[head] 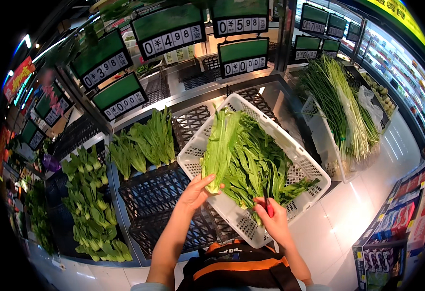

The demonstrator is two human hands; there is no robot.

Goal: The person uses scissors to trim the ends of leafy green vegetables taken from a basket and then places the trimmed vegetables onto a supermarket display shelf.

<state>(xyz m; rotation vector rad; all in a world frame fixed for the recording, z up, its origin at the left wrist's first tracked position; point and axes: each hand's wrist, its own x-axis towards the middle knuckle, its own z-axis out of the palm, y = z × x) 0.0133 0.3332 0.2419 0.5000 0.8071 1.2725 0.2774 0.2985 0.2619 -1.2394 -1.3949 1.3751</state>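
My left hand grips a head of long-leaf lettuce by its pale stem end, leaves pointing away from me. Beneath it, a white plastic crate with perforated walls holds a loose pile of the same leafy greens. Over the near side of the crate, my right hand is closed around the red handle of a small knife, its dark blade pointing up. The right fingertips are close to the stems of a lettuce in the pile; whether they pinch it is hard to tell.
Several lettuce heads stand in a row on black plastic grids. Bok choy fills the display section at left. Another white crate holds long green onions. Price signs hang above; packaged goods stand at right.
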